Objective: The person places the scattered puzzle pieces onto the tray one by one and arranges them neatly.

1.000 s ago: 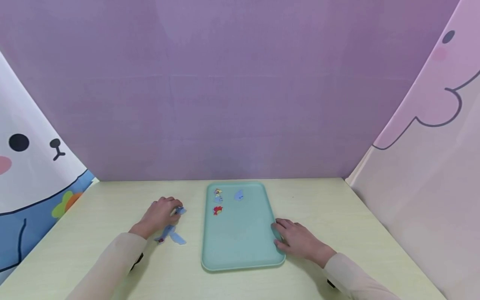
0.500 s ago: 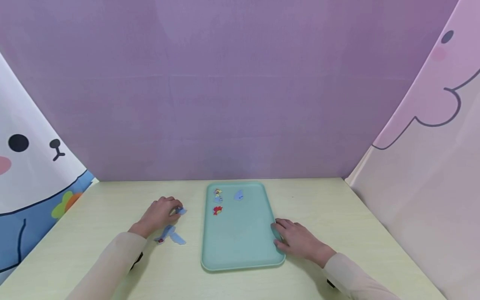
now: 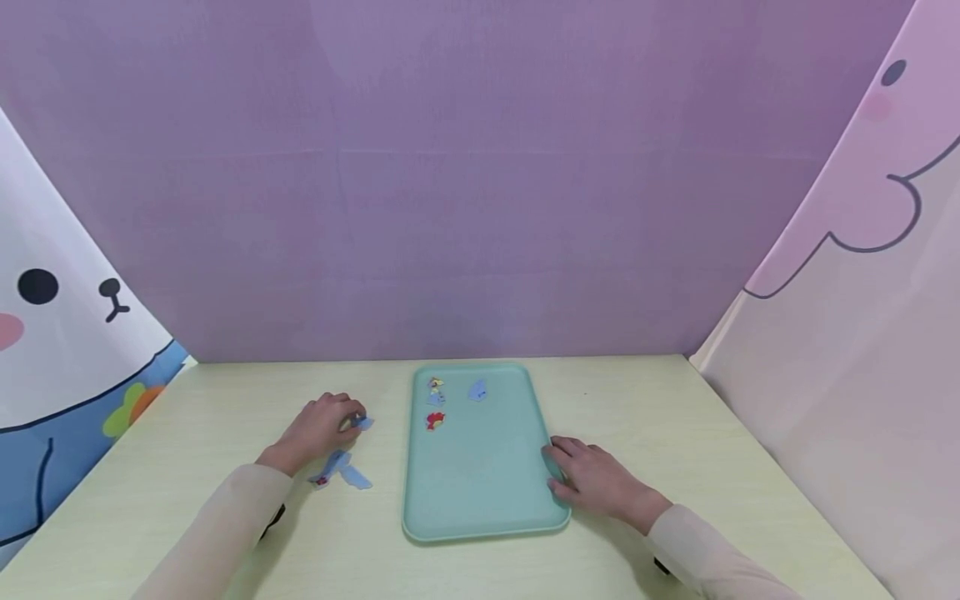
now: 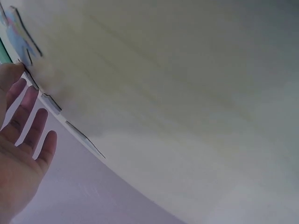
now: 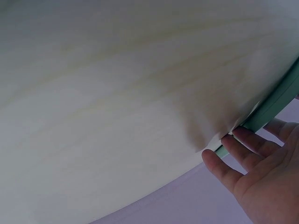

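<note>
My left hand (image 3: 318, 429) is low over the table, left of the tray. Its thumb and index finger pinch a small blue puzzle piece (image 3: 363, 422), partly hidden by the fingers. More blue puzzle pieces (image 3: 354, 476) lie just below that hand, one with a red patch. In the left wrist view, flat pieces (image 4: 51, 103) lie near the fingertips of the left hand (image 4: 23, 140). My right hand (image 3: 600, 479) rests against the right rim of a green tray (image 3: 480, 492). The right wrist view has the fingers of this hand (image 5: 266, 172) fairly straight along the tray's edge (image 5: 275, 102).
Inside the tray, near its far left corner, are a yellow-and-blue piece (image 3: 436, 392), a red piece (image 3: 435, 421) and a blue piece (image 3: 477, 390). The pale wooden table (image 3: 652, 408) ends at a purple backdrop (image 3: 480, 208). Printed cloths hang on both sides.
</note>
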Demonstrator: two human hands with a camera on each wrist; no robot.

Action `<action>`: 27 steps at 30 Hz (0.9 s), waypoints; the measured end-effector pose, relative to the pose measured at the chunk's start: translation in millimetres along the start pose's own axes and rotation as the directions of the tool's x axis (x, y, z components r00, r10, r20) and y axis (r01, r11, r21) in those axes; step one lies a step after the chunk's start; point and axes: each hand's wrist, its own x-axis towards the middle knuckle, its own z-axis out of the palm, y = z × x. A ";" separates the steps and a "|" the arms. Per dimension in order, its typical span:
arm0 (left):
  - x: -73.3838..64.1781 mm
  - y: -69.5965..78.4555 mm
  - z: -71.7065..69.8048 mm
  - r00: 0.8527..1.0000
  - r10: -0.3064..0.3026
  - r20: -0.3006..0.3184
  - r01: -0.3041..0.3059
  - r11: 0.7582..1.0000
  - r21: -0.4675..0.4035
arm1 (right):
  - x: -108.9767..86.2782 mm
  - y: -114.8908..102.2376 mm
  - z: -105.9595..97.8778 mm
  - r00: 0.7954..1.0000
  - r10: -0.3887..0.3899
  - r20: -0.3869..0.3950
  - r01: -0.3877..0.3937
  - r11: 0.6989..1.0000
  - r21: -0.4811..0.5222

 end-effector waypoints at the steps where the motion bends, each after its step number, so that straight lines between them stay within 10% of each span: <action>1: 0.1 0.0 -0.2 1.000 0.003 0.000 -0.003 1.000 0.002 | 0.0 0.1 0.1 1.000 -0.001 0.000 0.001 1.000 -0.001; 27: 3.1 9.9 0.7 0.992 0.106 -0.067 -0.104 0.994 0.022 | -0.7 1.4 1.5 1.000 -0.006 -0.004 0.006 1.000 -0.004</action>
